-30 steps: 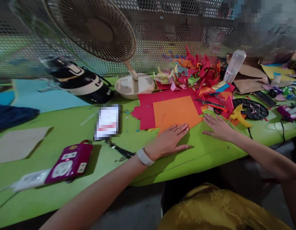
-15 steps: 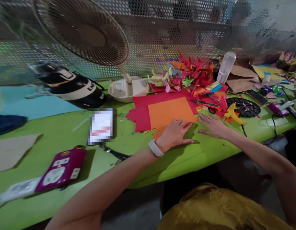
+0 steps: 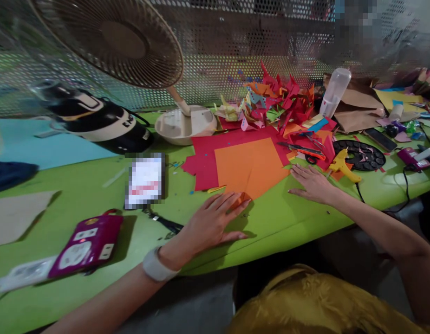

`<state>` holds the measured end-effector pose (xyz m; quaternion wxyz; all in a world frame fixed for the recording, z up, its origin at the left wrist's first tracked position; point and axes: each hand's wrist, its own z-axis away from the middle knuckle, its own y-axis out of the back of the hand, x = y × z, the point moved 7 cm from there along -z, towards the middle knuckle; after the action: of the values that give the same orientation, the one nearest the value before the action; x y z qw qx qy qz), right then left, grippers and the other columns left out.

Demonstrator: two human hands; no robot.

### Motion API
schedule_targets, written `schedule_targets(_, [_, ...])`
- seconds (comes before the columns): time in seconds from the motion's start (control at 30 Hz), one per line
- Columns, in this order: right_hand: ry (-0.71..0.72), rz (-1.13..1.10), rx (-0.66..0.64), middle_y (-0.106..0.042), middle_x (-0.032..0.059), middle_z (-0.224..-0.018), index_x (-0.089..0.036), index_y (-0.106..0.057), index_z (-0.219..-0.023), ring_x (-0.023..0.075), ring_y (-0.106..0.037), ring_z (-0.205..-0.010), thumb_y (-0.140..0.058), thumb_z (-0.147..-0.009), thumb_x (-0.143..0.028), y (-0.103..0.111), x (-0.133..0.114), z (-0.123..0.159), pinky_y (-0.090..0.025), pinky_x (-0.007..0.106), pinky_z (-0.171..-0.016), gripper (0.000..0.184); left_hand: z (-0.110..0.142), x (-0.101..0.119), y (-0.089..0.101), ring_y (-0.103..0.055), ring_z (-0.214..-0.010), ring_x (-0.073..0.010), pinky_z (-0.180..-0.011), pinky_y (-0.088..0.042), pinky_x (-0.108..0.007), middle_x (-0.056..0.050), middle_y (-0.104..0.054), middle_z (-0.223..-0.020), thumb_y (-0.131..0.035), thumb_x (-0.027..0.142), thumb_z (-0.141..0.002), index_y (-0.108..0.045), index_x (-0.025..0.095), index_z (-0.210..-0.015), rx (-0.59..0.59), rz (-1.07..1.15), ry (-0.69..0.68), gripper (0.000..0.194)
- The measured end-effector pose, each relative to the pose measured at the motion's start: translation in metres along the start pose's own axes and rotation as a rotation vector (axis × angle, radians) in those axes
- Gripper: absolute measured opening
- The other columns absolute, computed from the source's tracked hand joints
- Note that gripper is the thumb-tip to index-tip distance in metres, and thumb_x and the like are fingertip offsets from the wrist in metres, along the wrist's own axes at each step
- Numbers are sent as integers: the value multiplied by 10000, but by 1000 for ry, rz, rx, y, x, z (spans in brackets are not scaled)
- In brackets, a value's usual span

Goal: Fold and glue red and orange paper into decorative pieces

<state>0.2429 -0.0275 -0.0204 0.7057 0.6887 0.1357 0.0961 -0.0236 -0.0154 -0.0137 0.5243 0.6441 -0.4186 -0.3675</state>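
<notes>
An orange sheet of paper lies over a larger red sheet on the green table. My left hand rests flat at the near corner of the orange paper, fingertips touching it and fingers apart. To the right, my right hand lies palm down on the table with its fingers stretched out, close to the orange paper's right edge. Neither hand grips anything. A small yellow strip sits by the red sheet's near edge. Scissors lie beyond my right hand, with a yellow glue gun beside it.
A heap of folded coloured paper stands at the back, near a clear bottle. Left are a fan, a black flask, a phone and a purple power strip. A black round tray lies right.
My left hand has slid left and nearer to me, from the middle of the orange paper's near edge to its near corner, uncovering more paper. My right hand has stayed nearly still.
</notes>
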Motion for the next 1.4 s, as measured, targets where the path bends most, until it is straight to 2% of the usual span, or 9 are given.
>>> schedule_targets(0.23, [19,-42,33,-498,174,-1488,-132,-529,-1419,337,-459,-1392,-400,-959,-629,11,4,-8,-367,572,-1149,690,17,-5,1,-536,-1286,-321,-1060,-393,-470,-149,-576,-1413,-336,789,-874,-559,245,-1392,-28,-52,2,783])
schedule_targets(0.43, [-176,-151,76,-666,149,-1255,-160,-631,-1244,317,-595,-1217,-531,-953,-498,30,11,-39,-521,458,-963,457,12,-5,1,-571,-1252,-319,-1009,-449,-456,-144,-599,-1388,-299,749,-915,-595,238,-1349,-47,3,27,733])
schedule_targets(0.53, [-218,-175,18,-675,137,-1179,-172,-632,-1210,312,-611,-1153,-647,-886,-458,27,9,-45,-526,416,-884,432,11,-4,3,-588,-1230,-312,-995,-461,-441,-141,-601,-1387,-316,738,-919,-551,239,-1397,-45,7,34,729])
schedule_targets(0.7, [-246,-368,-63,-711,47,-892,-185,-668,-1081,211,-658,-809,-739,-808,-397,18,10,-42,-459,294,-640,354,5,-11,6,-601,-1219,-290,-984,-478,-432,-114,-598,-1400,-309,659,-971,-434,263,-1491,-33,20,108,666])
schedule_targets(0.9, [-137,-617,0,-700,34,-824,-181,-683,-802,162,-636,-747,-731,-792,-261,21,3,-38,-459,280,-652,94,-17,-21,15,-629,-1175,-305,-946,-516,-451,-136,-611,-1373,-336,580,-997,-428,225,-1484,76,12,222,610])
schedule_targets(1.03, [-195,-895,164,-661,20,-765,-189,-637,-755,157,-615,-710,-726,-776,-368,31,10,-35,-508,313,-675,201,-31,-21,35,-540,-1301,-332,-1022,-484,-508,-157,-504,-1475,-423,536,-988,-178,257,-1582,244,23,284,700])
schedule_targets(1.2, [-317,-1256,426,-602,-17,-712,-213,-575,-765,139,-581,-668,-754,-685,-517,37,25,-29,-547,309,-629,361,-33,-32,57,-212,-1511,-338,-1158,-340,-601,-134,-165,-1656,-532,515,-955,133,321,-1571,479,51,433,927])
schedule_targets(1.33, [-439,-1477,487,-553,-52,-695,-220,-532,-790,100,-546,-634,-794,-638,-528,26,24,-25,-560,265,-584,432,-35,-58,33,-297,-1487,-295,-1075,-476,-519,-169,-158,-1655,-356,493,-1024,235,278,-1546,378,306,628,817])
schedule_targets(1.4, [-455,-1543,478,-526,-65,-682,-217,-525,-792,85,-529,-619,-809,-626,-531,21,18,-26,-563,249,-573,455,-43,-64,15,-412,-1429,-278,-1030,-522,-462,-189,-290,-1611,-291,468,-1042,29,240,-1589,288,579,655,673])
